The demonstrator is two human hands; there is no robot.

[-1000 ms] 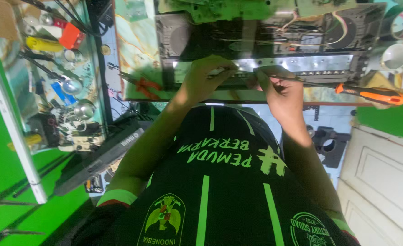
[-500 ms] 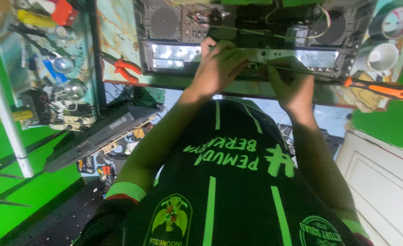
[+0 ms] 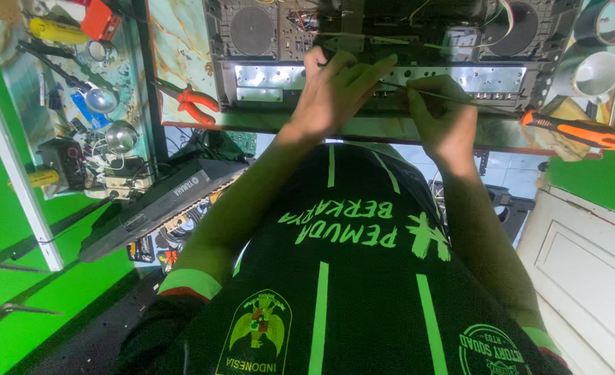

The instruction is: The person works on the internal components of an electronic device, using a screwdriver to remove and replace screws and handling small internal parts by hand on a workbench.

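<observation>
The fingers (image 3: 363, 69) of the left hand (image 3: 332, 94) are spread and lie flat on the metal strip of an opened electronic unit (image 3: 384, 52); they press on it and close on nothing. The right hand (image 3: 443, 114), just right of it, has its fingers closed around a thin metal tool (image 3: 436, 94), perhaps a slim screwdriver or a probe. The thin shaft runs leftward, and its tip is at the fingertips of the left hand. Both hands are at the near edge of the unit, which lies on the marble-pattern workbench (image 3: 179, 42) in front of the person.

Nearest to the viewer is the person's black shirt with green stripes (image 3: 342, 278). Low at the left a dark grey flat device (image 3: 158, 208) leans under the bench beside a green wall (image 3: 15, 278).

On the bench, red-handled pliers (image 3: 196, 104) lie just left of the unit, and an orange-and-black screwdriver (image 3: 575, 130) lies at the right edge. A little farther right stands a white cup (image 3: 596, 73). On the far left a side shelf carries small tools, a yellow cylinder (image 3: 54, 30) and round shiny metal parts (image 3: 102, 99).

The far part of the unit shows two round speaker-like grilles and loose wires.
</observation>
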